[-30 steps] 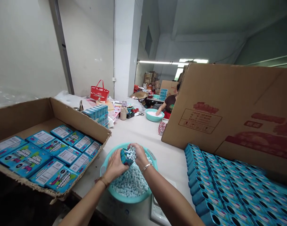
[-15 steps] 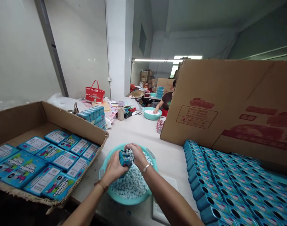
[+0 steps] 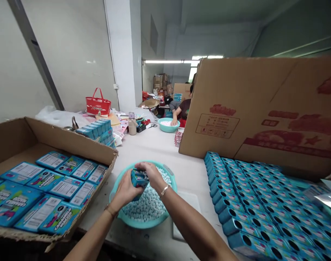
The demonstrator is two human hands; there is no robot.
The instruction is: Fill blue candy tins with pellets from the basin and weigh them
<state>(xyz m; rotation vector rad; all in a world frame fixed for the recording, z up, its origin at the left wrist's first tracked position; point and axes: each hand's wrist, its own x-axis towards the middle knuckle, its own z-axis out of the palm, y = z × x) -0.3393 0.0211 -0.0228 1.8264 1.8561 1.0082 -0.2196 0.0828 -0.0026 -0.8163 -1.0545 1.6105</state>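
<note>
My left hand grips a small blue box over a teal bowl full of small pale blue-white pellets. My right hand is curled over the top of the same box, fingers closed on it. Both hands meet above the bowl's far half. A bracelet shows on each wrist.
A cardboard tray of flat blue boxes lies to the left. Rows of open blue boxes fill the right, behind them a large upright carton. Farther off stand a red bag, a stack of blue boxes, and another person at a second teal bowl.
The view has swung to the right and tilted. My hands stay over the bowl on the blue box, with the right hand now closed further over its top.
</note>
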